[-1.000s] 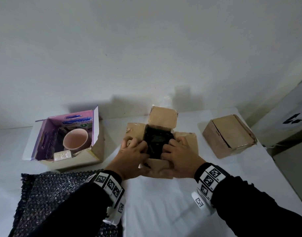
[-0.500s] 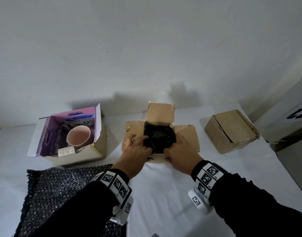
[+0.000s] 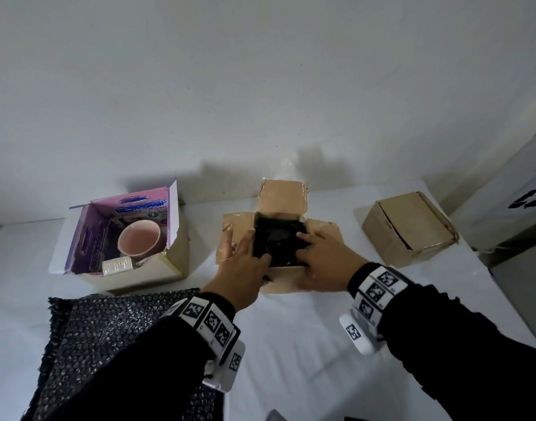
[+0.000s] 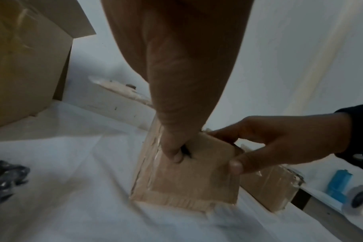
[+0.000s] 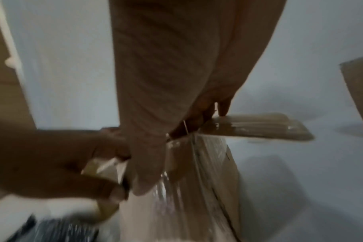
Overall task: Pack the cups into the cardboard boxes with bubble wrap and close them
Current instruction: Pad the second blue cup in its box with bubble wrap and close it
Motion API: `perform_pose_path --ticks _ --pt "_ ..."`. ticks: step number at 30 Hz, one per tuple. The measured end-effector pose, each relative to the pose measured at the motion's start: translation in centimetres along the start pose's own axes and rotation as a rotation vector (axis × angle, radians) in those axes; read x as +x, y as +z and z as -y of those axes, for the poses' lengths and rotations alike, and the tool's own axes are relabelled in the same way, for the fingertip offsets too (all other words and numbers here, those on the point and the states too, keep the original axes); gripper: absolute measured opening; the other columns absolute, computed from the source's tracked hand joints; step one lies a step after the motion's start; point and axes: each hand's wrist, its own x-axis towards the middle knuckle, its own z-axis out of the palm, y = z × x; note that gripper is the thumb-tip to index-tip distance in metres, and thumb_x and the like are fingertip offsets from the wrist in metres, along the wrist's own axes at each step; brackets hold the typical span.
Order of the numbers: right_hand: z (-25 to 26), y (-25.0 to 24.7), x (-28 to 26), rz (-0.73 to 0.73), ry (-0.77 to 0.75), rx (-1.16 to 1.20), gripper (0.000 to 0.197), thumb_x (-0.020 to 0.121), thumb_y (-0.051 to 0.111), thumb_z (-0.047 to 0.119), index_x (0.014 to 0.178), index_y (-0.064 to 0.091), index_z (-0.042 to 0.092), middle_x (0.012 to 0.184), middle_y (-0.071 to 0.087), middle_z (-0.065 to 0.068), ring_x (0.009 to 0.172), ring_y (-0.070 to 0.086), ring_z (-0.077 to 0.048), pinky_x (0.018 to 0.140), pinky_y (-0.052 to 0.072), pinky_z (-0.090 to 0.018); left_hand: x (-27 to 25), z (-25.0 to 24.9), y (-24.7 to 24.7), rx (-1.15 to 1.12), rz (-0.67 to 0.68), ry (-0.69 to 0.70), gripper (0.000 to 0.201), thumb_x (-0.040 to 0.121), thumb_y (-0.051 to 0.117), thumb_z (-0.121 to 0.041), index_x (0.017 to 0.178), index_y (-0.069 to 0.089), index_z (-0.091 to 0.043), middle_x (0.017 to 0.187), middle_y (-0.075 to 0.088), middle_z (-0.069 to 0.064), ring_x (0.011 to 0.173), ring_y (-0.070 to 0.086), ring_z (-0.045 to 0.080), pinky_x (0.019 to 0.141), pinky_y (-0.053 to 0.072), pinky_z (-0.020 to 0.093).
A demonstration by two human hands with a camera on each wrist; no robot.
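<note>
An open cardboard box (image 3: 283, 196) stands mid-table with its flaps spread. A dark bubble-wrapped bundle (image 3: 276, 241) fills it. My left hand (image 3: 242, 262) lies over the left flap, thumb down on the near wall (image 4: 193, 176). My right hand (image 3: 321, 259) reaches over the bundle's right side, its thumb (image 4: 235, 165) against the same near wall. Both hands hold the box between thumb and fingers. A pink cup (image 3: 139, 241) sits unwrapped in a purple-lined carton (image 3: 87, 238) at the left. The right wrist view is blurred.
A closed cardboard box (image 3: 409, 229) sits at the right near the table's edge. A sheet of black bubble wrap (image 3: 102, 329) lies at the front left under my left arm. A blue tape dispenser (image 4: 338, 183) shows past the right table edge.
My fingers have spread from the near edge out over the side flaps and the bundle. The box sits a little farther from me.
</note>
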Motion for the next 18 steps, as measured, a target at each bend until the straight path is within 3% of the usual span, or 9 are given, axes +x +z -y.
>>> perform_pose_path --ticks 2,3,6,8,10,12,15,18 --pt "-0.2 -1.3 0.4 -0.111 0.061 0.158 0.038 0.081 0.053 0.056 0.089 0.054 0.019 0.09 0.063 -0.002 0.088 0.059 -0.024 0.085 0.044 -0.04 0.1 0.1 -0.2 -0.083 -0.007 -0.005 0.028 0.098 0.038 -0.042 0.117 0.047 -0.023 0.151 0.037 0.016 0.15 0.001 0.03 0.108 -0.019 0.066" --pt "-0.3 -1.6 0.7 -0.177 0.098 0.146 0.034 0.083 0.054 0.051 0.092 0.052 0.018 0.092 0.062 -0.001 0.086 0.057 -0.022 0.087 0.043 -0.041 0.2 0.2 -0.4 -0.116 0.003 -0.013 0.029 0.1 0.031 -0.04 0.117 0.046 -0.022 0.15 0.038 0.015 0.15 0.001 0.029 0.109 -0.017 0.066" --pt "-0.6 -1.6 1.3 -0.165 0.199 -0.032 0.025 0.082 0.056 0.026 0.106 0.059 0.016 0.108 0.065 -0.002 0.115 0.055 -0.025 0.108 0.024 -0.047 0.8 0.6 -1.3 -0.11 0.022 -0.008 0.021 0.099 0.035 -0.031 0.114 0.048 -0.024 0.137 0.052 0.01 0.148 0.013 0.029 0.113 -0.008 0.064" --pt "-0.8 -2.0 1.7 -0.088 0.232 -0.089 0.021 0.084 0.054 0.021 0.103 0.064 0.02 0.11 0.067 0.002 0.128 0.047 -0.024 0.11 0.011 -0.049 1.6 1.2 -1.9 -0.069 -0.017 -0.028 0.019 0.095 0.045 -0.033 0.108 0.058 -0.029 0.121 0.062 0.003 0.138 0.032 0.028 0.112 0.001 0.058" --pt "-1.0 -2.7 2.1 -0.037 0.24 -0.126 0.014 0.089 0.053 0.026 0.094 0.066 0.028 0.106 0.067 0.011 0.131 0.039 -0.02 0.108 0.004 -0.049 2.3 1.6 -2.5 -0.065 -0.078 -0.078 0.022 0.091 0.049 -0.043 0.101 0.065 -0.031 0.107 0.065 -0.006 0.123 0.044 0.022 0.107 0.01 0.049" --pt "-1.3 -3.1 2.3 -0.008 0.208 -0.098 0.02 0.092 0.049 0.037 0.092 0.068 0.03 0.104 0.066 0.014 0.128 0.037 -0.017 0.105 0.002 -0.048 2.9 2.0 -2.5 -0.078 -0.129 -0.117 0.029 0.091 0.045 -0.052 0.099 0.066 -0.033 0.105 0.065 -0.013 0.118 0.043 0.017 0.1 0.015 0.044" --pt "-1.2 -2.9 2.0 -0.028 0.182 0.065 0.04 0.098 0.037 0.048 0.092 0.071 0.029 0.096 0.066 0.016 0.117 0.04 -0.011 0.101 0.008 -0.043 3.3 2.5 -1.8 -0.136 -0.163 -0.144 0.042 0.091 0.032 -0.061 0.103 0.063 -0.034 0.112 0.062 -0.017 0.121 0.04 0.018 0.098 0.018 0.044" --pt "-1.0 -2.2 1.6 0.029 0.237 0.116 0.051 0.097 0.034 0.061 0.086 0.073 0.03 0.094 0.065 0.016 0.111 0.042 -0.008 0.102 0.016 -0.043 3.5 2.4 -0.8 -0.171 -0.117 -0.141 0.075 0.075 0.015 -0.084 0.101 0.064 -0.034 0.114 0.061 -0.017 0.124 0.038 0.021 0.101 0.017 0.049"
